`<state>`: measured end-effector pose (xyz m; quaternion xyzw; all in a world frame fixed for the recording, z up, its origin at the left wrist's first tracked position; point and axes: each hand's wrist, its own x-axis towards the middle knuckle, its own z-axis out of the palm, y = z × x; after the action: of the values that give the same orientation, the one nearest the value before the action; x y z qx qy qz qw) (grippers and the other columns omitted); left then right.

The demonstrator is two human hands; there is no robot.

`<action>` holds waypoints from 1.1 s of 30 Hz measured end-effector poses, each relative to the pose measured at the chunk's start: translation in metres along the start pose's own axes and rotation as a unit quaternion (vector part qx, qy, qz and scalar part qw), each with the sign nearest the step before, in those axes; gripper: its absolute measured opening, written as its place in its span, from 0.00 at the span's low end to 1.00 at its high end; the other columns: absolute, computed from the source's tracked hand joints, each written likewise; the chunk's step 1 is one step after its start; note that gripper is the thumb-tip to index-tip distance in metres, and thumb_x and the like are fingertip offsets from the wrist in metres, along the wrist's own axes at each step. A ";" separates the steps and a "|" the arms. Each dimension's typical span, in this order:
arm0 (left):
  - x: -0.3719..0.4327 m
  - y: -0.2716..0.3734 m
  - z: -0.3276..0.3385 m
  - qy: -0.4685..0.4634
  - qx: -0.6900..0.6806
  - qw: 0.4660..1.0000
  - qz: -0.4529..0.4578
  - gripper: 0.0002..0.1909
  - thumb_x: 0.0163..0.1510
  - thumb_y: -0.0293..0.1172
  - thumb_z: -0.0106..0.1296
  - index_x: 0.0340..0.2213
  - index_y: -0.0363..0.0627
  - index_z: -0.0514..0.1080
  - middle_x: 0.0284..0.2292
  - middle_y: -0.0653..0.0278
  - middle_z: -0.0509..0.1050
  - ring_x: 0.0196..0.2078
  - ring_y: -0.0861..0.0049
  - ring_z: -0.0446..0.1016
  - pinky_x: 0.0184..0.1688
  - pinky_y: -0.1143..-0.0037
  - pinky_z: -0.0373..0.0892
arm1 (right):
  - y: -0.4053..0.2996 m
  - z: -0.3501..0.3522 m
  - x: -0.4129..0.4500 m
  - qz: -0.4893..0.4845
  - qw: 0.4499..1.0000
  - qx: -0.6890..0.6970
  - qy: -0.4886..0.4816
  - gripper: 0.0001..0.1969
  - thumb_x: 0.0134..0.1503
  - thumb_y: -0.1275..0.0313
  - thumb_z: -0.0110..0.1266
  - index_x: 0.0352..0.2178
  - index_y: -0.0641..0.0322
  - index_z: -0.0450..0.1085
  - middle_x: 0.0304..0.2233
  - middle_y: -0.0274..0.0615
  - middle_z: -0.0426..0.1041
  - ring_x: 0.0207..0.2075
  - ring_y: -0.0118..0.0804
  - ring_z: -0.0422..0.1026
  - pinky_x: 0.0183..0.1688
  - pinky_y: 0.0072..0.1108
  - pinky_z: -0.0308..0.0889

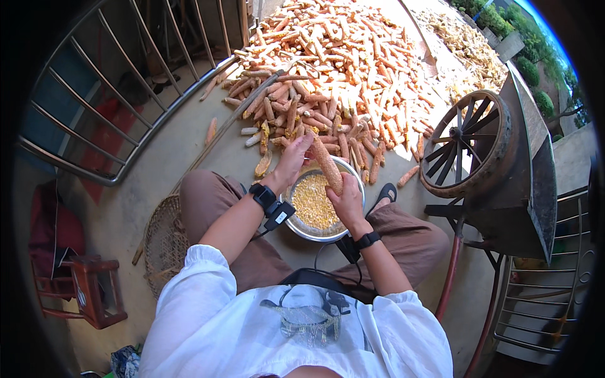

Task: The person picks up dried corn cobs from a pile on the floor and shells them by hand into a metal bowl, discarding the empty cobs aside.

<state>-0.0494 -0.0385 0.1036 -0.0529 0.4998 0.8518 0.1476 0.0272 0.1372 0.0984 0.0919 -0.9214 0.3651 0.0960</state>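
Observation:
A mostly bare corn cob (327, 163) slants over a round metal basin (302, 231). My left hand (295, 158) holds its far end, where some yellow kernels show. Around its near end are the fingers of my right hand (347, 201). Loose yellow and white corn kernels (313, 202) lie in the basin, between my legs. Just beyond the basin begins a large heap of corn cobs (331, 71), mostly stripped, with yellow kernels left on a few.
On the right stands a machine with a spoked wheel (456, 134). A woven basket (165, 236) and a long pole (227, 125) lie left of my leg. Further left are a red wooden stool (97, 288) and a metal railing (142, 137). Dry husks (465, 47) are spread beyond the heap.

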 end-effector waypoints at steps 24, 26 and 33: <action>0.009 -0.090 -0.026 -0.026 0.247 0.929 -0.274 0.27 0.52 0.36 0.45 0.52 0.40 0.54 0.45 0.56 0.63 0.32 0.69 0.71 0.28 0.76 0.71 | 0.071 -0.146 0.013 0.273 0.925 0.243 0.103 0.20 0.48 0.72 0.55 0.41 0.67 0.59 0.20 0.36 0.66 0.12 0.21 0.62 0.10 0.16 0.57; 0.012 -0.090 -0.024 -0.021 0.249 0.931 -0.265 0.25 0.52 0.36 0.45 0.49 0.39 0.57 0.41 0.57 0.65 0.31 0.71 0.71 0.28 0.77 0.70 | 0.076 -0.201 0.030 0.219 0.899 0.325 0.195 0.20 0.50 0.73 0.53 0.43 0.64 0.55 0.19 0.34 0.63 0.10 0.20 0.57 0.10 0.15 0.55; 0.003 -0.087 -0.039 0.040 0.268 0.930 -0.249 0.17 0.51 0.36 0.45 0.40 0.40 0.64 0.33 0.62 0.68 0.29 0.77 0.70 0.26 0.79 0.69 | 0.128 -0.428 0.069 0.186 0.782 0.443 0.397 0.09 0.50 0.70 0.50 0.26 0.64 0.60 0.19 0.37 0.62 0.13 0.26 0.60 0.18 0.20 0.63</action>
<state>-0.0280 -0.0319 0.0107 -0.1686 0.6859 0.6191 0.3433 -0.0234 0.5181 0.3373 -0.2018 -0.5375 0.7484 0.3321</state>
